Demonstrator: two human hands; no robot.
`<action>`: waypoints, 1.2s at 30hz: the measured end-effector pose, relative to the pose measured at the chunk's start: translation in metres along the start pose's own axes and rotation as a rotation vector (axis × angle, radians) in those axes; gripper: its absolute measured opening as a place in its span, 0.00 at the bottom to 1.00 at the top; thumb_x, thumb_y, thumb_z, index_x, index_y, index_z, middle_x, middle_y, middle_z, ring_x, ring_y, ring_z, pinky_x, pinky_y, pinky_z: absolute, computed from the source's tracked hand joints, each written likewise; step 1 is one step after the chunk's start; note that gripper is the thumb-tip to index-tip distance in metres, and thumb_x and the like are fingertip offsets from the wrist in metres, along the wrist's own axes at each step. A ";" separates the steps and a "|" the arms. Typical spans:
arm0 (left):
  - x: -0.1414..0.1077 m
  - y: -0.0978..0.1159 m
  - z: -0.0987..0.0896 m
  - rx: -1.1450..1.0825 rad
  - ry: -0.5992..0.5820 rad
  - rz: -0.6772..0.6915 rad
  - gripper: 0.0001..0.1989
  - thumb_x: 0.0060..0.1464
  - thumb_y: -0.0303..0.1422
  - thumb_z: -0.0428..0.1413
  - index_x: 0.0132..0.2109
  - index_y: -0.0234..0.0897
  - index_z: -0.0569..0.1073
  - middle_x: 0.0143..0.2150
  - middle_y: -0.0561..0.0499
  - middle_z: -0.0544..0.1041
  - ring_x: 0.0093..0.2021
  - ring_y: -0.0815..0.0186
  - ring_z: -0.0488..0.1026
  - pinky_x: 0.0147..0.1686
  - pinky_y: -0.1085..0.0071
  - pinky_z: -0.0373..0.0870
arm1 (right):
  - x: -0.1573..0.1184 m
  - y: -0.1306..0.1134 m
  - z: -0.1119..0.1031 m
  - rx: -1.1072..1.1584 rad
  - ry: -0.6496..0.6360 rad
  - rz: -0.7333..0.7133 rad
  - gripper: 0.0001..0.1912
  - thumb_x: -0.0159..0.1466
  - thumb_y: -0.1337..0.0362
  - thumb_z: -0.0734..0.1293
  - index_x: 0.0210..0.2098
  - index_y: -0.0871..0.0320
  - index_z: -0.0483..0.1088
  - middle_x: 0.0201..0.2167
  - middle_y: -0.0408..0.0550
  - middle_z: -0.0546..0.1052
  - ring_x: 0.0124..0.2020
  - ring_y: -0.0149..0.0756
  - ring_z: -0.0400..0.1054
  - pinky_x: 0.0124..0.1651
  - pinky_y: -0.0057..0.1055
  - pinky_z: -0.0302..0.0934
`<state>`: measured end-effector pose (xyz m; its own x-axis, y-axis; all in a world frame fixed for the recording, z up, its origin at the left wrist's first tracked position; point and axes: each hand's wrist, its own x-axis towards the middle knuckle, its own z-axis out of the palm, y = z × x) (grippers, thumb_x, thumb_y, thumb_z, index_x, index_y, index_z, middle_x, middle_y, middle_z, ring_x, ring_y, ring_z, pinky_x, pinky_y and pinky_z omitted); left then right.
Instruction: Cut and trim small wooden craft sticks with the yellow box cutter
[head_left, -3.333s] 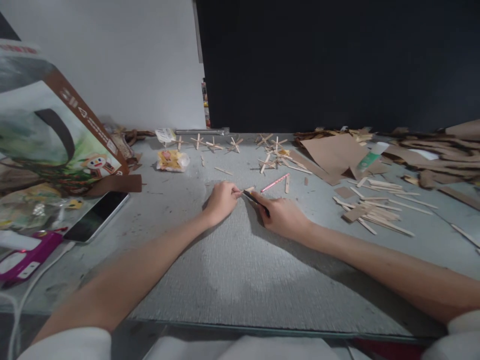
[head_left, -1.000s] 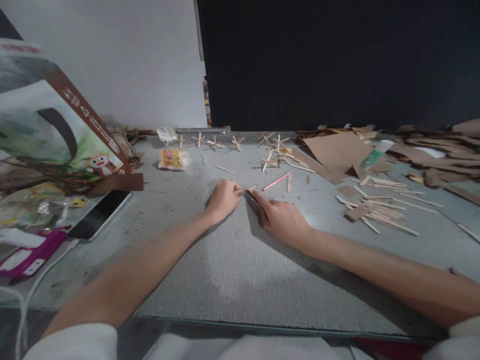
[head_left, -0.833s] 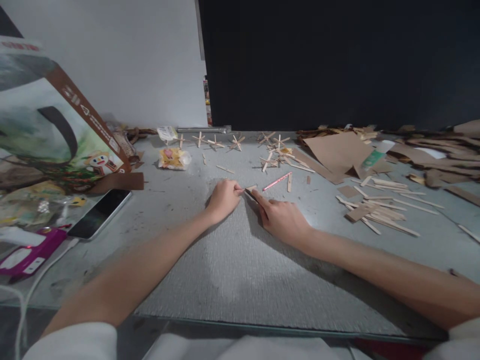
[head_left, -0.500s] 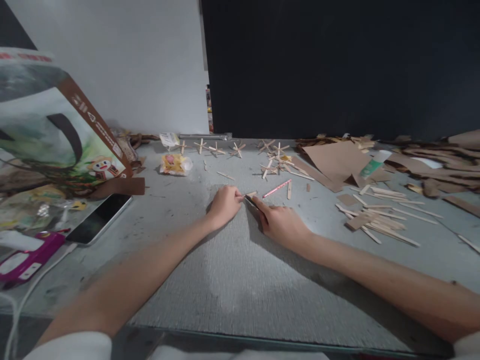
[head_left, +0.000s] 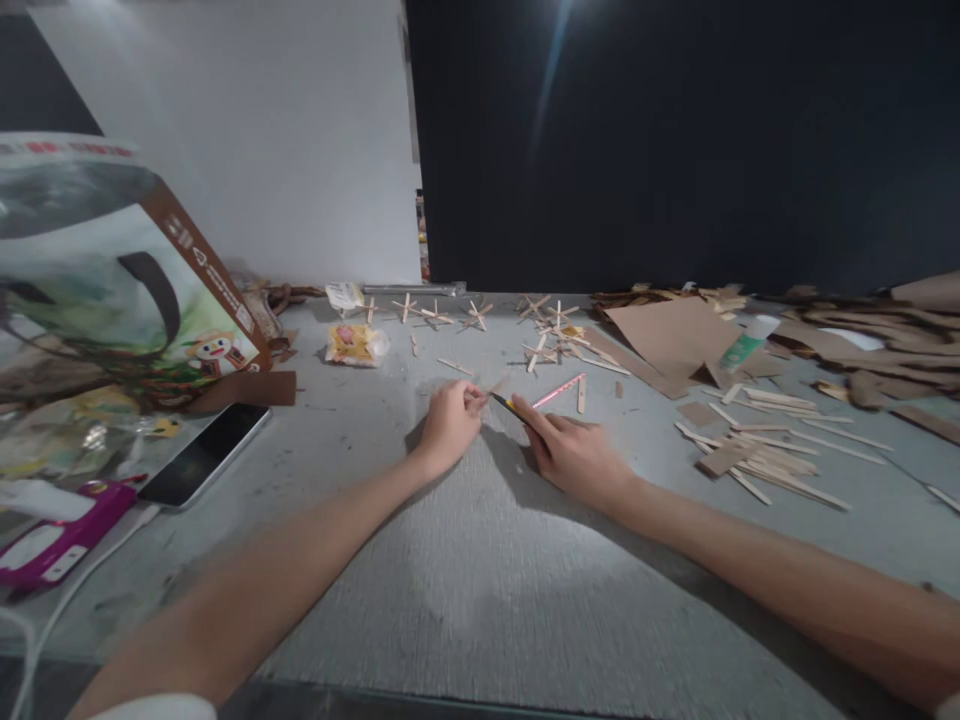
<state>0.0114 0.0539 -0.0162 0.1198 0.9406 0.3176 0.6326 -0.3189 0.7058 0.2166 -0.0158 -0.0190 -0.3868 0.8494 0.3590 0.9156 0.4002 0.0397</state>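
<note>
Near the middle of the grey table, my left hand [head_left: 451,425] pinches a small wooden stick [head_left: 497,383] that points up and to the right. My right hand [head_left: 574,450] is closed around a dark craft knife [head_left: 510,405] with a bit of yellow on it, its tip close to my left fingertips. Just beyond my right hand lies a pink patterned strip [head_left: 559,389], with a short flat stick [head_left: 581,395] beside it. Several crossed-stick pieces [head_left: 476,316] stand in a row towards the back.
Loose wooden sticks [head_left: 784,470], cardboard [head_left: 667,335] and a green-and-white tube [head_left: 748,343] lie on the right. A large printed bag [head_left: 150,290], a phone [head_left: 206,455], a purple device [head_left: 71,535] with a white cable and a yellow packet [head_left: 352,345] are on the left.
The view has shifted slightly, so the table sits lower in the picture. The small stick now shows raised from my left fingers, and the knife tip is slightly apart from it.
</note>
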 end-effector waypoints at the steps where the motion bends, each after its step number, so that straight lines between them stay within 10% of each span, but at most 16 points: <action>1: -0.001 0.000 -0.001 -0.048 0.034 0.011 0.05 0.63 0.28 0.59 0.36 0.38 0.75 0.34 0.49 0.80 0.34 0.64 0.76 0.39 0.69 0.69 | 0.001 0.007 0.003 0.019 0.087 -0.057 0.28 0.76 0.64 0.54 0.73 0.61 0.62 0.36 0.55 0.83 0.34 0.43 0.75 0.35 0.33 0.61; 10: -0.014 0.009 0.003 -0.136 -0.112 0.123 0.06 0.63 0.25 0.57 0.38 0.39 0.70 0.34 0.52 0.77 0.35 0.66 0.74 0.38 0.72 0.67 | 0.010 0.045 0.016 0.249 0.322 -0.185 0.20 0.77 0.62 0.56 0.61 0.59 0.72 0.42 0.59 0.82 0.42 0.46 0.75 0.46 0.41 0.70; 19: 0.002 -0.014 -0.015 0.269 0.128 0.035 0.10 0.62 0.26 0.61 0.49 0.38 0.72 0.52 0.42 0.76 0.56 0.57 0.73 0.55 0.62 0.69 | 0.011 0.044 0.023 0.431 0.312 0.027 0.19 0.76 0.57 0.57 0.57 0.56 0.73 0.48 0.59 0.83 0.48 0.49 0.78 0.52 0.45 0.71; 25: 0.004 -0.011 -0.016 0.393 -0.010 0.053 0.12 0.60 0.42 0.66 0.38 0.38 0.77 0.46 0.40 0.79 0.56 0.48 0.72 0.57 0.54 0.67 | 0.010 0.043 0.023 0.442 0.316 0.012 0.19 0.76 0.57 0.57 0.56 0.59 0.73 0.46 0.59 0.83 0.46 0.47 0.78 0.50 0.41 0.71; 36: 0.003 -0.008 -0.012 0.370 -0.188 0.110 0.08 0.60 0.23 0.61 0.32 0.36 0.80 0.38 0.40 0.80 0.48 0.50 0.76 0.52 0.55 0.70 | 0.010 0.043 0.021 0.427 0.276 0.006 0.19 0.76 0.57 0.57 0.57 0.58 0.73 0.47 0.59 0.83 0.47 0.47 0.78 0.50 0.41 0.71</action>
<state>-0.0026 0.0574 -0.0129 0.3178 0.9190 0.2332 0.8357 -0.3877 0.3889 0.2495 0.0170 -0.0335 -0.2852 0.7526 0.5936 0.7686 0.5496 -0.3275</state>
